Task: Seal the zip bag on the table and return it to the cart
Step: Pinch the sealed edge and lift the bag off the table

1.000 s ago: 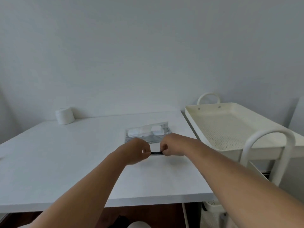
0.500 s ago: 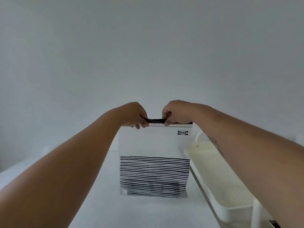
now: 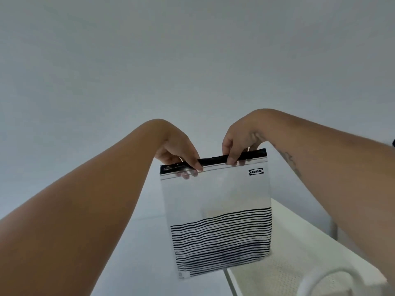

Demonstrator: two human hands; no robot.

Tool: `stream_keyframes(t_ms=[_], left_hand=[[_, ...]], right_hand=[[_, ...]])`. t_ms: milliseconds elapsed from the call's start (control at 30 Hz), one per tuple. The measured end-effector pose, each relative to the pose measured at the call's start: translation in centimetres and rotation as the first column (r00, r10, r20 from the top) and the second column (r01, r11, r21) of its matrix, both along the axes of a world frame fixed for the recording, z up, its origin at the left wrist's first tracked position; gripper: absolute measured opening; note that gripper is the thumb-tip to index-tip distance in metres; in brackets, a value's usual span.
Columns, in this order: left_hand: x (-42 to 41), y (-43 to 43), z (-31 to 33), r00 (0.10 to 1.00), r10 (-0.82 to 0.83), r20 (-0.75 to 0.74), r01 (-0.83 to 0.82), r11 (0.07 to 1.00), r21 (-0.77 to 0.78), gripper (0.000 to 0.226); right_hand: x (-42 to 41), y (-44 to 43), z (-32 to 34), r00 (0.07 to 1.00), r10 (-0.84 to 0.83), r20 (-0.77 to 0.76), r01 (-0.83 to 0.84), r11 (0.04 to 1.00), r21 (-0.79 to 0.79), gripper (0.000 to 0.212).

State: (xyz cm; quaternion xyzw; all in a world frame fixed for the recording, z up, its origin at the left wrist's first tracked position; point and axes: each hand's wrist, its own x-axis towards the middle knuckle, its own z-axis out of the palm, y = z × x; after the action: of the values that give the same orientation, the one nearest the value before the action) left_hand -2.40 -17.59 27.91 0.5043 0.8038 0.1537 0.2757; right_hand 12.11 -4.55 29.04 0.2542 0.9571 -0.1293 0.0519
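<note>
Hands, the left hand (image 3: pixel 178 153) and the right hand (image 3: pixel 239 146), pinch the black top strip of the clear striped plastic zip bag (image 3: pixel 218 214) hanging above the white table (image 3: pixel 136 253), left of the cream cart tray (image 3: pixel 299 253); loose pinches could drop it unsealed.

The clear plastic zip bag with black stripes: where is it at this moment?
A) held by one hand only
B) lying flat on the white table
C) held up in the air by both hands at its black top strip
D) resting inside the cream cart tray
C: the left hand and the right hand each pinch the black top strip of the clear plastic zip bag with black stripes, which hangs upright.
</note>
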Motion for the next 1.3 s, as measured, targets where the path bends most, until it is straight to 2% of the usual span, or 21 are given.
stream_keyframes(t_ms=[100,300,467,600,733,867,1000,1167,1300], left_hand=[[0.8,2.8,0.1,0.999,-0.04,0.021,0.04,0.999,0.011,0.026],[2.6,8.7,-0.1,0.993,-0.115,0.028,0.114,0.993,0.037,0.014],[3.0,13.4,-1.2,0.988,-0.131,-0.077,0.134,0.99,0.039,0.015],[1.8,16.7,-2.4,0.971,-0.115,-0.21,0.145,0.98,0.134,0.017],[0.2,19.3,-3.4,0.936,-0.052,-0.348,0.165,0.939,0.302,0.006],[-0.7,20.9,-4.8,0.922,-0.017,-0.388,0.174,0.911,0.375,0.009],[-0.4,21.5,-6.6,0.92,0.002,-0.392,0.174,0.894,0.412,0.01],[1.4,22.0,-9.1,0.891,-0.003,-0.453,0.202,0.898,0.391,0.014],[2.5,22.5,-7.4,0.885,-0.004,-0.466,0.202,0.904,0.376,0.009]], right_hand=[[1.4,2.7,-0.4,0.999,-0.05,0.0,0.05,0.998,-0.044,0.006],[3.5,7.0,0.2,0.987,-0.143,0.074,0.145,0.989,-0.031,0.006],[3.2,10.5,-0.6,0.973,-0.207,0.106,0.209,0.978,-0.011,0.007],[2.5,13.7,-2.6,0.975,-0.222,-0.034,0.222,0.975,0.006,0.005],[1.4,16.2,-4.7,0.945,-0.204,-0.255,0.242,0.962,0.128,0.008],[0.8,18.0,-7.2,0.892,-0.167,-0.421,0.253,0.955,0.157,0.008],[1.2,19.0,-11.0,0.799,-0.121,-0.59,0.242,0.961,0.131,0.006],[2.8,19.6,-15.7,0.715,-0.142,-0.684,0.255,0.965,0.067,0.008],[3.9,20.3,-13.9,0.735,-0.135,-0.665,0.243,0.967,0.073,0.006]])
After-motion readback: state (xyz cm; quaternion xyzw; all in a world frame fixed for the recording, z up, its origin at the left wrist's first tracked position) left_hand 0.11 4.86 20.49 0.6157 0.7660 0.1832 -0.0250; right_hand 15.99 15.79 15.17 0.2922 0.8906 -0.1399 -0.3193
